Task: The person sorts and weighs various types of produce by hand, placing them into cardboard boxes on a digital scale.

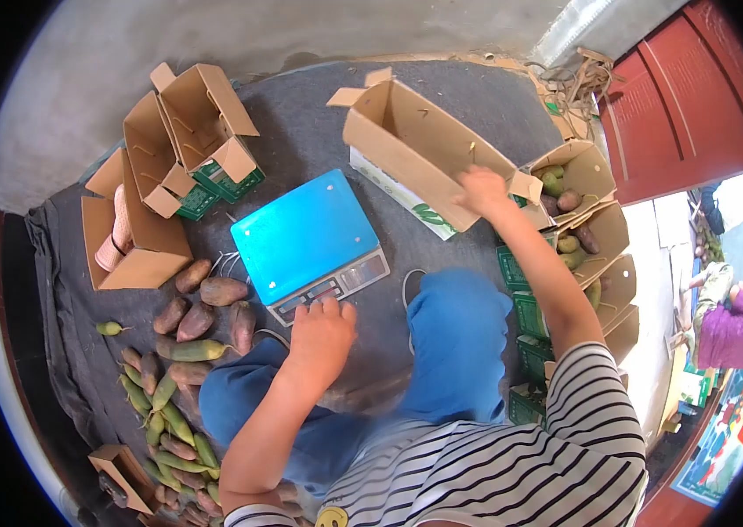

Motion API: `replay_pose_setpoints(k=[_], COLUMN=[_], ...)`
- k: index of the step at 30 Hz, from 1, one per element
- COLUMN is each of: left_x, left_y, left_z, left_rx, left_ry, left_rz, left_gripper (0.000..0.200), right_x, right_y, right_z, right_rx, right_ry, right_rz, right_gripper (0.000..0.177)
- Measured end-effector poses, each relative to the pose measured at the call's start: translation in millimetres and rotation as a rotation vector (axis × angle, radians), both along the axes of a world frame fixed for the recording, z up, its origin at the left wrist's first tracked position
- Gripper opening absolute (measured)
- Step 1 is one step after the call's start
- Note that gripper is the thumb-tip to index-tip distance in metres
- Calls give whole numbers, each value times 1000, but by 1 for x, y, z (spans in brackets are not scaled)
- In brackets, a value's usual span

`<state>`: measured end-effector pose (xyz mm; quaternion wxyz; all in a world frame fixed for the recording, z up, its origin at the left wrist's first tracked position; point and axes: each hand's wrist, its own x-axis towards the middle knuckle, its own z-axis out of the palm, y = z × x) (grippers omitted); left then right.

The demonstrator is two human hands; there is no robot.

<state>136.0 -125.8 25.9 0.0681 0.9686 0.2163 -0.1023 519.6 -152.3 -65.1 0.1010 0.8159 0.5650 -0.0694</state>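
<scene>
My left hand (320, 334) rests on the front panel of a blue-topped weighing scale (305, 233), fingers over its buttons. My right hand (482, 191) grips the near edge of an open cardboard box (411, 145), which is tilted on its side above the mat. The scale platform is bare. My knees in blue trousers sit either side of the scale's front.
Empty open cardboard boxes (180, 145) stand at the left. Green and purple-brown fruits (187, 321) lie in a heap at lower left. Boxes filled with fruit (575, 198) are stacked at the right. A person in purple (727, 325) sits beyond the red door.
</scene>
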Motion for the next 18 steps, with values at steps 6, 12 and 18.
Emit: replay_pose_setpoints(k=[6,12,18], left_x=[-7,-14,-2], left_y=[9,9,1], left_z=[4,7,24], left_rx=[-28,-41,-100], left_ry=[56,-117,-359], left_rz=[88,104,-9], left_gripper=[33,28,24], right_x=[-30,-33,-81], right_y=[49,13,5], right_z=[-53,37,105], right_rx=[198,360,288], right_ry=[433,474,481], right_rz=[-254,-97,419], right_gripper=[37,34,27])
